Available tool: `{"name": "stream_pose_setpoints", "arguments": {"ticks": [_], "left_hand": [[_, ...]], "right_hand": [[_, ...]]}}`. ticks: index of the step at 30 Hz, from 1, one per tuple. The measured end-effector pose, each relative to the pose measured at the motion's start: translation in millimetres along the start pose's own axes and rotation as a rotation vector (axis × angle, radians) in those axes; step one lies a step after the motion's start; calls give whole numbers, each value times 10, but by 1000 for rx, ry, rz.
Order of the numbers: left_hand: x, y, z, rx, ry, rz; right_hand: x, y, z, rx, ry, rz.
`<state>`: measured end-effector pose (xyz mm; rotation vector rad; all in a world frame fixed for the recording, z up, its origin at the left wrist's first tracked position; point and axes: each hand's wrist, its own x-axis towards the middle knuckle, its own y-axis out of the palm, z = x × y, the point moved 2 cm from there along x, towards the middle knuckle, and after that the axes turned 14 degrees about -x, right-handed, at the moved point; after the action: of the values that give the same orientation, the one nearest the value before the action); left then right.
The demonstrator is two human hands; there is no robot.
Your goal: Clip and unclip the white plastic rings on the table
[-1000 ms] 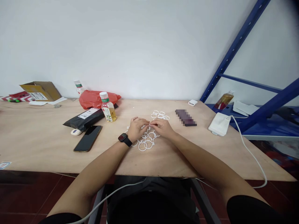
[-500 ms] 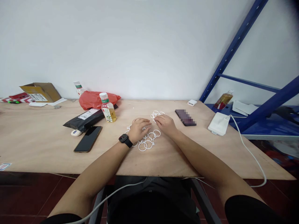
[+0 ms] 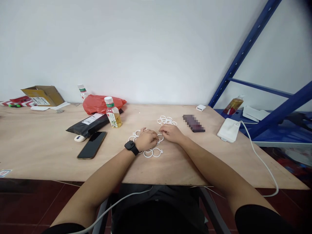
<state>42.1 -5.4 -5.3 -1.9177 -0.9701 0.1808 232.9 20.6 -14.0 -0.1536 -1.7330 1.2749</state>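
Several white rings (image 3: 152, 152) lie in a loose cluster on the wooden table, partly hidden under my left hand (image 3: 147, 139). That hand is bent over them, its fingers curled at the cluster's right side; what its fingertips hold, if anything, is hidden. My right hand (image 3: 171, 133) is just to the right, fingers pressed together at a white ring on the cluster's edge; the contact is too small to make out. Beyond my right hand lies a second group of white rings (image 3: 166, 120), linked or overlapping.
On the wooden table (image 3: 165, 172), a bottle (image 3: 113, 115), black package (image 3: 85, 126), red bag (image 3: 94, 103) and phone (image 3: 92, 145) lie left. Another phone (image 3: 194, 123) and a white power bank (image 3: 228, 130) with a cable are right. A blue rack (image 3: 246, 45) stands at far right.
My right hand has moved back toward me from the far ring group, uncovering it. My left hand has shifted slightly and its fingers have curled down. The near cluster's right side has changed.
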Motion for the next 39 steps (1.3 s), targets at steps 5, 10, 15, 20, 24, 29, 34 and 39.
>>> {"name": "stream_pose_setpoints", "arguments": {"ticks": [5, 10, 15, 20, 24, 29, 34, 39], "left_hand": [[-7, -47, 76, 33, -13, -13], [-1, -42, 117, 49, -24, -49], [11, -62, 134, -19, -67, -145], [15, -85, 120, -64, 0, -209], [11, -118, 83, -90, 71, -272], [23, -129, 64, -138, 107, -252], [39, -130, 112, -134, 81, -345], [36, -158, 162, -137, 63, -439]], "right_hand": [[6, -58, 101, 56, -79, 46], [18, -75, 169, 42, -111, 122], [26, -51, 145, -43, -66, 101], [20, -52, 84, -110, 48, 58], [17, -47, 84, -146, 73, 108], [22, -28, 111, -113, 64, 140], [25, -84, 133, -18, 94, -59], [39, -142, 222, 77, 67, -172]]}}
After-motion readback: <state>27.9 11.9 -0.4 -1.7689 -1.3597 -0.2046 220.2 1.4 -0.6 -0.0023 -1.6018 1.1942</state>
